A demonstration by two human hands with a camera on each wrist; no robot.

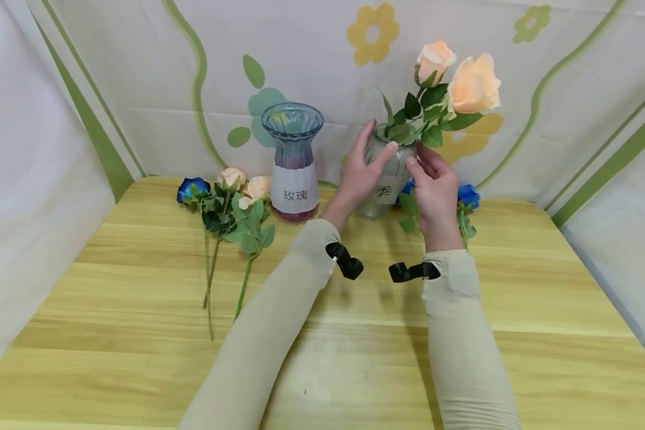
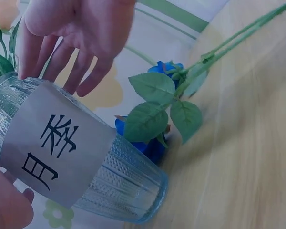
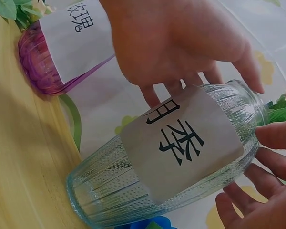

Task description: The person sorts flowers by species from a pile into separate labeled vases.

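A clear ribbed glass vase (image 1: 396,160) with a white label reading 月季 stands on the table, two peach roses (image 1: 475,86) leaning right from its mouth. My left hand (image 1: 358,176) holds the vase's left side, thumb near the rim and fingers reaching behind, as the right wrist view shows. On the other side, my right hand (image 1: 436,191) grips the vase near its shoulder, thumb toward the front. The roses' stems inside the vase are mostly hidden by the label and hands. Blue roses (image 2: 142,143) lie beside and behind the vase's base.
Left of my hands stands a blue-and-purple glass vase (image 1: 293,140) labelled 玫瑰. Beside it lie two peach roses (image 1: 257,188) and a blue rose (image 1: 192,190), their stems toward me. A patterned cloth (image 1: 156,143) hangs behind the wooden table (image 1: 140,334).
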